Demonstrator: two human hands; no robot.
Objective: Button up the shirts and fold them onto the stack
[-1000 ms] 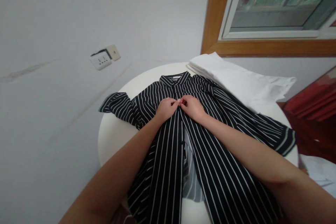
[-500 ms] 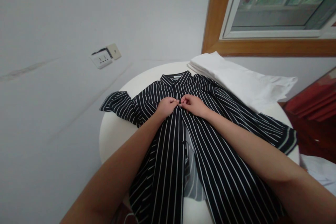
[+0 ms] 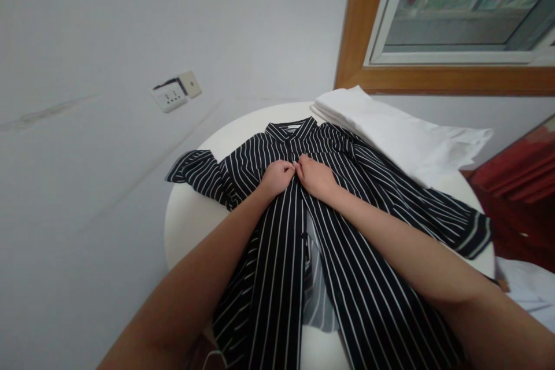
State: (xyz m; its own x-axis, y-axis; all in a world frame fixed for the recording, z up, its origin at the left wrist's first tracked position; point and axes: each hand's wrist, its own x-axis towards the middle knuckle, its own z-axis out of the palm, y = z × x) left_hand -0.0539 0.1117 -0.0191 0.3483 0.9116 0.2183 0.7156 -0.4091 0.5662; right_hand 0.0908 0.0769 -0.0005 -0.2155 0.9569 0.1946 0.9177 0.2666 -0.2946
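A black shirt with white stripes (image 3: 277,254) lies face up, its collar toward the wall and its sleeves out to both sides. My left hand (image 3: 278,177) pinches the front edge at chest height. Close against it, my right hand (image 3: 315,176) grips the other front edge, fingers bent and thumb pressed in. The fingertips of both hands meet at the placket; any button between them is hidden. Below my hands the two front panels part, showing the greyish inside of the back.
The shirt lies on a round white table (image 3: 191,225), partly hanging over its near edge. Folded white cloth (image 3: 390,127) lies at the back right. Behind are the wall with a socket (image 3: 170,96) and a wood-framed window (image 3: 433,78). White fabric (image 3: 526,283) sits lower right.
My right hand has turned slightly, and its fingers have closed in nearer to the left fingertips. The left hand stays almost in place, and the shirt lies as before.
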